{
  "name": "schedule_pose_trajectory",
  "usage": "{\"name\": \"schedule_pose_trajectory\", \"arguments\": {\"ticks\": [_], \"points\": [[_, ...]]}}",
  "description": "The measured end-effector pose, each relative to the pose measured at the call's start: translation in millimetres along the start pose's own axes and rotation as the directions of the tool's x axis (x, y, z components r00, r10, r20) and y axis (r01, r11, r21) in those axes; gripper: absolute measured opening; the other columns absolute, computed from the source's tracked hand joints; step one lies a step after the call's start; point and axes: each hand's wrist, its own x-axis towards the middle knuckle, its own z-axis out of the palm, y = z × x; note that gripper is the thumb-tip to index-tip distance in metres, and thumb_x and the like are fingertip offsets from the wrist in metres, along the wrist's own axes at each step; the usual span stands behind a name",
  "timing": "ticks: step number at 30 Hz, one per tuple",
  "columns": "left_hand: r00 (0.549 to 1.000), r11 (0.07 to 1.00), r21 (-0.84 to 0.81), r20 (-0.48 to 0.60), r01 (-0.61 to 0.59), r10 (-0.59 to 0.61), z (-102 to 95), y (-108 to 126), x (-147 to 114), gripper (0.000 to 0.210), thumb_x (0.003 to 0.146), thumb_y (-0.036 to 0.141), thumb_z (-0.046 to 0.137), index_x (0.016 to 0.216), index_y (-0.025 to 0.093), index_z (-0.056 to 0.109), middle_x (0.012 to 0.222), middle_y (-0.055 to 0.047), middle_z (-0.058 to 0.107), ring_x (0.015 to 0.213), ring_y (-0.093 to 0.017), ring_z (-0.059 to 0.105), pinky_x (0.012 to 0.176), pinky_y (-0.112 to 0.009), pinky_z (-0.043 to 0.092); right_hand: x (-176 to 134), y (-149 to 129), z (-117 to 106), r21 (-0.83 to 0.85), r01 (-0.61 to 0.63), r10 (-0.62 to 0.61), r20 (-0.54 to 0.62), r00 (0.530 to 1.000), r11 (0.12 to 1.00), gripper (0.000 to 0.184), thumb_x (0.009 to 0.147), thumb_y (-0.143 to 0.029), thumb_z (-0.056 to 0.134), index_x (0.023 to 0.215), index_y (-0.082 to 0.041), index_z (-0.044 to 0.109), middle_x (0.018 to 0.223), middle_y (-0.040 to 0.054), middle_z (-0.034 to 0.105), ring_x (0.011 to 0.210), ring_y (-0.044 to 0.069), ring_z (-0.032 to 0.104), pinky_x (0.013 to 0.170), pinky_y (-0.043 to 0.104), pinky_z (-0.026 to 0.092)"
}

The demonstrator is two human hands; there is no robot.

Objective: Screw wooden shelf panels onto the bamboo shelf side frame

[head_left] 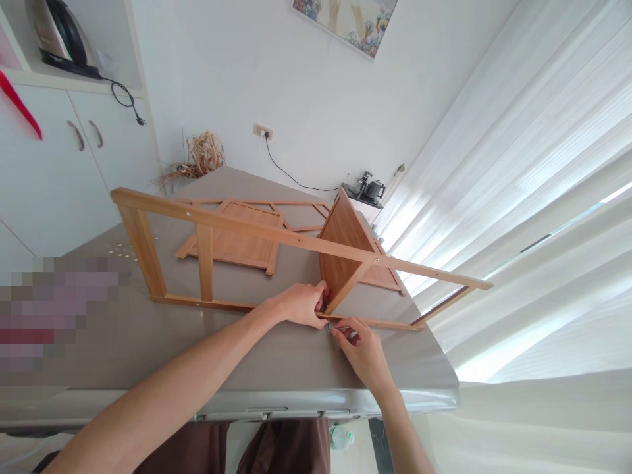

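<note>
A long ladder-like wooden frame (257, 227) stands on its edge across the table. A wooden panel (340, 247) joins it near a crosspiece and extends behind it. My left hand (306, 304) is closed round the frame's lower rail, where the panel's near corner meets it. Just right of it, my right hand (363, 345) pinches a small metal tool that looks like a hex key (340, 328), its end against the outer side of the lower rail. The fingers partly hide the tool and the joint.
Another wooden panel (241, 234) and a further slatted frame (306, 203) lie on the table (237, 359) behind. Small scattered pieces (121, 250) sit at the left. A black kettle (372, 189) stands beyond the far edge; white curtains (518, 197) hang along the right.
</note>
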Motion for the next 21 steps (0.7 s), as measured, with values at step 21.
{"name": "schedule_pose_trajectory", "arguments": {"ticks": [21], "points": [[1.0, 1.0, 0.026, 0.012, 0.011, -0.012, 2.1, -0.6, 1.1, 0.047, 0.065, 0.047, 0.068, 0.097, 0.025, 0.043, 0.085, 0.002, 0.069, 0.071, -0.019, 0.065, 0.059, -0.029, 0.041, -3.1, 10.3, -2.9, -0.061, 0.211, -0.207, 0.066, 0.976, 0.976, 0.021, 0.098, -0.025, 0.047, 0.098, -0.027, 0.067, 0.099, 0.0037, 0.062, 0.097, 0.019, 0.057, 0.08, 0.031, 0.049]]}}
